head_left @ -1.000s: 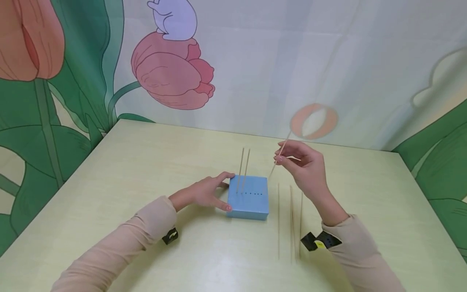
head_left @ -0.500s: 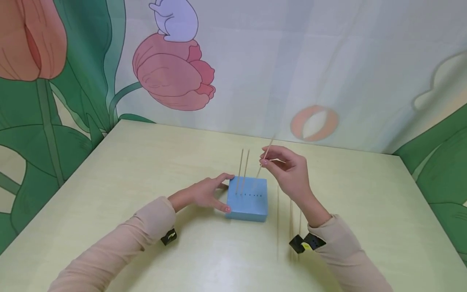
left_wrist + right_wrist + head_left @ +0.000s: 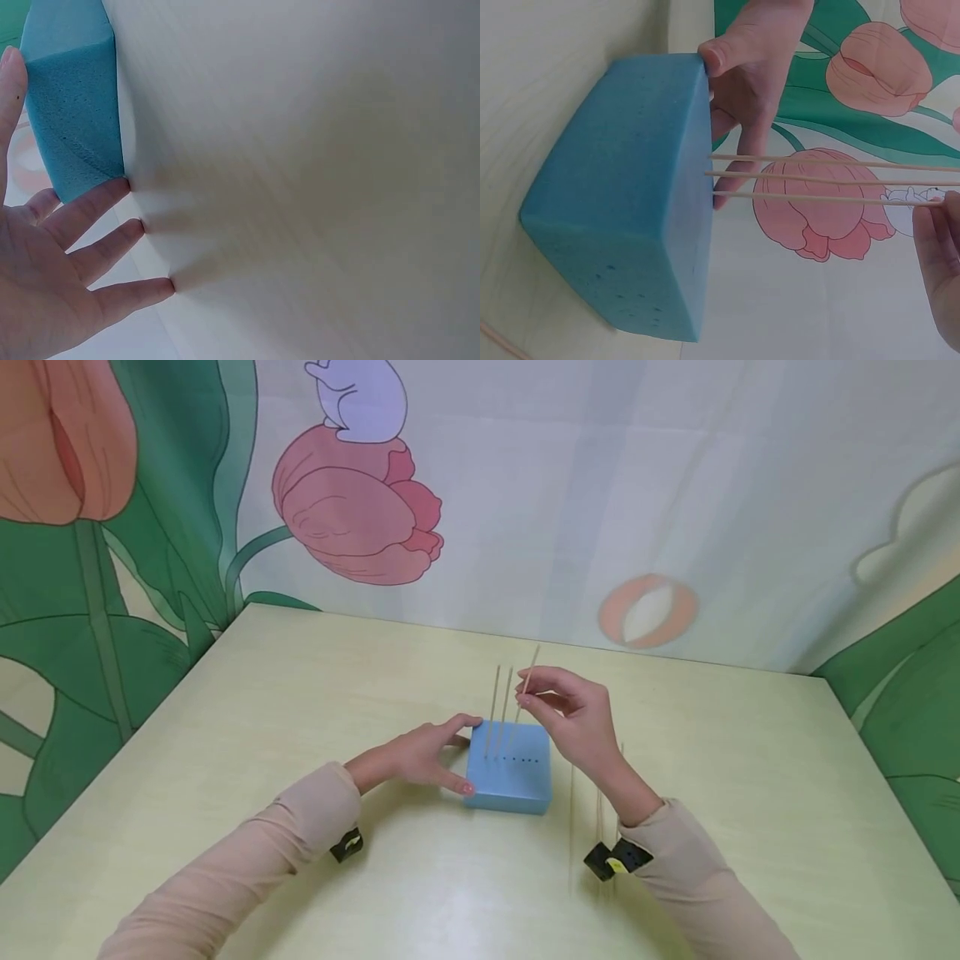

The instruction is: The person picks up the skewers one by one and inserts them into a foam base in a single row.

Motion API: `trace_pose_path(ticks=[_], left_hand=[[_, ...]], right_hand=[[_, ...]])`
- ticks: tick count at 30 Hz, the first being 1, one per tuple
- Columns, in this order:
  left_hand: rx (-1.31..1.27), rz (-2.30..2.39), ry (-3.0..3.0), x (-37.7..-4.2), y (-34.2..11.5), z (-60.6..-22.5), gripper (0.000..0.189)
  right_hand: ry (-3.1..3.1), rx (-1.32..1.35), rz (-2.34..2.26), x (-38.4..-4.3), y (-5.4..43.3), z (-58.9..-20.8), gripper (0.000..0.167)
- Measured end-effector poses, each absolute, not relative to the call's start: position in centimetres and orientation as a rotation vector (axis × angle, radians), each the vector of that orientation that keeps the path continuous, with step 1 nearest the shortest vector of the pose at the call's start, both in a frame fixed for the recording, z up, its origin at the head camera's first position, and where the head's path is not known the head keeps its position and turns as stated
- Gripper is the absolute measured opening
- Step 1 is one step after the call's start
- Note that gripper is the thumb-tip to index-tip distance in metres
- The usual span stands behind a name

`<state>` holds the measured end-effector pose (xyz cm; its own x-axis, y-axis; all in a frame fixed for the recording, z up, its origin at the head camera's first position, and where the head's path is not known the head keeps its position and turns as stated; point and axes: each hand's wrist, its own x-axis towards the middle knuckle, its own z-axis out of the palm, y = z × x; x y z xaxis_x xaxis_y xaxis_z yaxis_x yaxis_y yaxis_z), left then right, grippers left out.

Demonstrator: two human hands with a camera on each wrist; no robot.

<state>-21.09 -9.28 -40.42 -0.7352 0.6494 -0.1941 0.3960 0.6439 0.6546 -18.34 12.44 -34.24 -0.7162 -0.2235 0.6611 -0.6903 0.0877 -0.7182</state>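
Observation:
A blue foam block (image 3: pixel 517 787) with a row of small holes sits on the table. My left hand (image 3: pixel 426 755) steadies it from the left, thumb at the near corner and index finger at the far one; in the left wrist view the other fingers (image 3: pixel 112 244) spread with tips down at the tabletop. Two thin wooden sticks (image 3: pixel 492 710) stand upright in the block. Between thumb and index finger my right hand (image 3: pixel 573 710) pinches another stick (image 3: pixel 531 668), leaning slightly, its lower tip right at the block's top, as the right wrist view also shows.
Several loose sticks (image 3: pixel 572 827) lie on the table right of the block, partly under my right forearm. One stick (image 3: pixel 502 341) shows at the corner of the right wrist view. A printed curtain (image 3: pixel 525 510) hangs behind the table (image 3: pixel 360 668).
My right hand has moved left with its stick, from beside the block to over it, bringing the stick more upright near the two standing ones. The left hand has stayed in place.

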Motion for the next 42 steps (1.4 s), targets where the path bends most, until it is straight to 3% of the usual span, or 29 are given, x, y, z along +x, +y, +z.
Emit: trace_pose_path(ticks=[25,34,42], left_hand=[[0.839,0.86,2.425,-20.9,-9.2,-40.7,0.091],[0.854,0.874,2.433,-21.1,-9.3,-40.6,0.092],[0.854,0.881,2.432,-21.1,-9.5,-40.7,0.092]], right_hand=[[-2.139,0.862,1.52,-17.5,12.2,-36.7,0.02],[-2.227,0.881,1.551,-17.1,14.2,-36.6,0.029],[-2.392,0.697,1.58,-16.9,16.9,-37.3,0.03]])
